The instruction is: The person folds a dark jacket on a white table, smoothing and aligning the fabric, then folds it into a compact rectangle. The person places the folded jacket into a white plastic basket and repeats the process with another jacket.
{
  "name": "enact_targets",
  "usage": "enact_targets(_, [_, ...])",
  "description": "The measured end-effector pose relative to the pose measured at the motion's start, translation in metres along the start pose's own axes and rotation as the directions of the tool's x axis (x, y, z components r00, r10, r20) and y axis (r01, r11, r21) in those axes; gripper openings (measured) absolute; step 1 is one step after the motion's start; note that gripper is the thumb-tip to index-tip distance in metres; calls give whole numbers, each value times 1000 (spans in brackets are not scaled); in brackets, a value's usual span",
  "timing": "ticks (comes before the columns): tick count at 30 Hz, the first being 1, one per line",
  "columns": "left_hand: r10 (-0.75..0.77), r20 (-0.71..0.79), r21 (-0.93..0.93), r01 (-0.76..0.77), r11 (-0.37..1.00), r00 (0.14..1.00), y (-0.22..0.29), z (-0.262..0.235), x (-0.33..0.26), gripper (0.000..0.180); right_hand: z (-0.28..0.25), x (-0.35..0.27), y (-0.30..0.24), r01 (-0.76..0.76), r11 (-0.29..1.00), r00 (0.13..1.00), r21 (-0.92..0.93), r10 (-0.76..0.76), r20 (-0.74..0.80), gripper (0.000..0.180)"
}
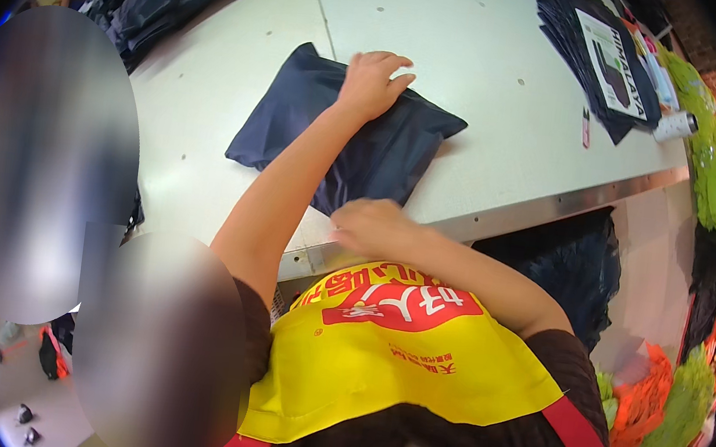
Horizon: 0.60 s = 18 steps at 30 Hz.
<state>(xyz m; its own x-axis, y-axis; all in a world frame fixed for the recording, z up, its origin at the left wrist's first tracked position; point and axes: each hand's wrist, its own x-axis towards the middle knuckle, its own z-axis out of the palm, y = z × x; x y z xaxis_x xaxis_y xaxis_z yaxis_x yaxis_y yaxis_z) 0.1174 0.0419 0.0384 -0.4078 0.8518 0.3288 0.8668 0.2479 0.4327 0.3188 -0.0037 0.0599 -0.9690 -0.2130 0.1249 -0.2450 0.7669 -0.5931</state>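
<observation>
Carefully, I'd keep my left hand point(374, 84) flat, fingers loosely spread, on the folded navy garment point(351, 130) mid-table point(499, 72), while my right hand point(375, 228), fingers curled at the near edge, smooths it.

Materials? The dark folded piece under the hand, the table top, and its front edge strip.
Folded piece: dark navy woven fabric, thin and slightly glossy, probably synthetic; it creases softly under the left hand. Table top: smooth matte off-white board, likely laminate, with a seam between panels and small dots. Edge strip: bright, reflective, looks like metal trim.
</observation>
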Motion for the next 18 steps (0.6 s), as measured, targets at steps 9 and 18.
enact_targets(9, [-458, -3, 343, 431, 835, 889, -35, -60, -88, 68, -42, -11, 95, 116, 797, 986, -593, -166, -31, 68])
enact_targets(18, [-800, -600, -764, 281, 580, 20, 12, -90, -277, 43, -52, 55, 60, 510, 839, 835, -192, -536, -126, 50])
